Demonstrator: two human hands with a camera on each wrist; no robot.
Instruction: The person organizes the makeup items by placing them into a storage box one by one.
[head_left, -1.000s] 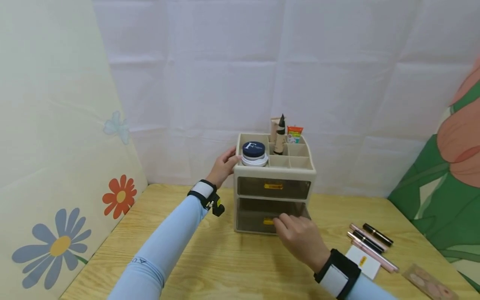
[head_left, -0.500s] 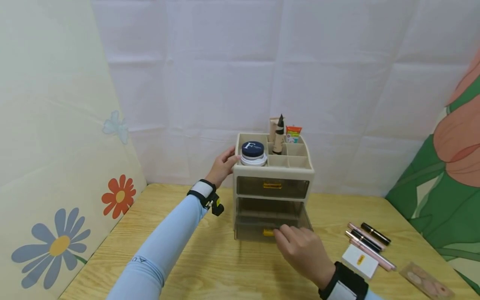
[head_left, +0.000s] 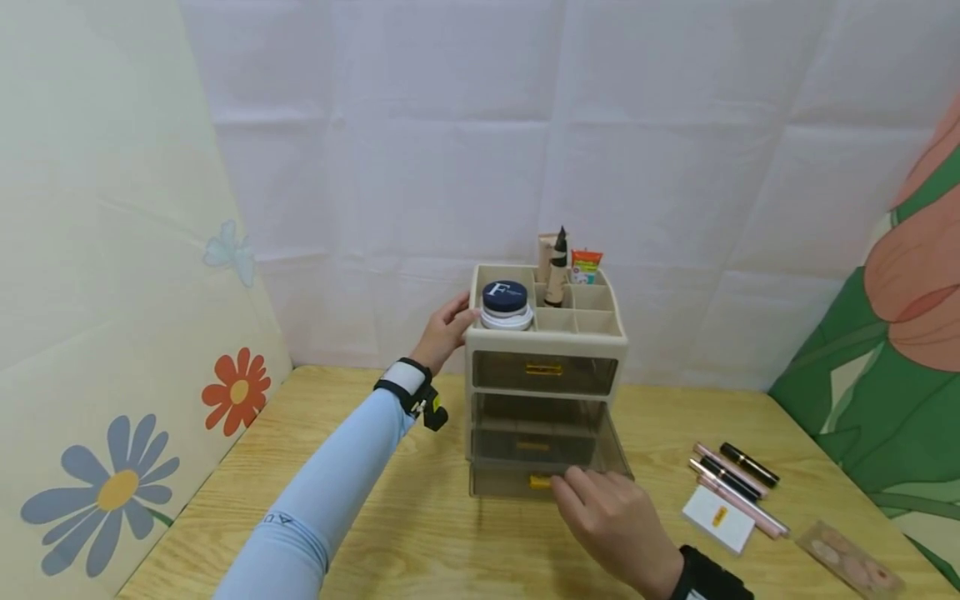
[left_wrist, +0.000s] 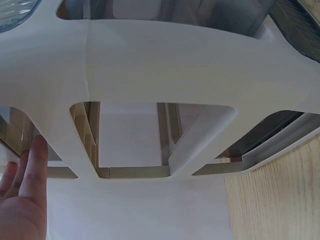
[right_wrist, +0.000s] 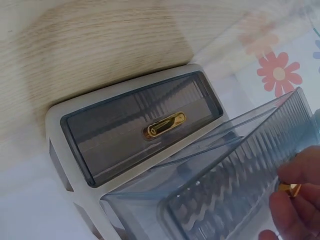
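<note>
A cream desktop organizer stands on the table, its smoky lower drawer pulled well out and its upper drawer closed. My right hand pinches the lower drawer's gold handle between thumb and curled fingers. Against the organizer's left side rests my left hand; the left wrist view shows its fingers extended along the side wall. On top sit a round jar with a dark blue lid, a black-tipped beige tube, a beige item and an orange-topped tube.
Right of the organizer lie a short black tube, pink and black slim tubes, a white box and a flat beige palette. White cloth hangs behind the wooden table.
My right hand has drawn the lower drawer from nearly closed to well out, moving toward me. The left hand has stayed on the organizer's side.
</note>
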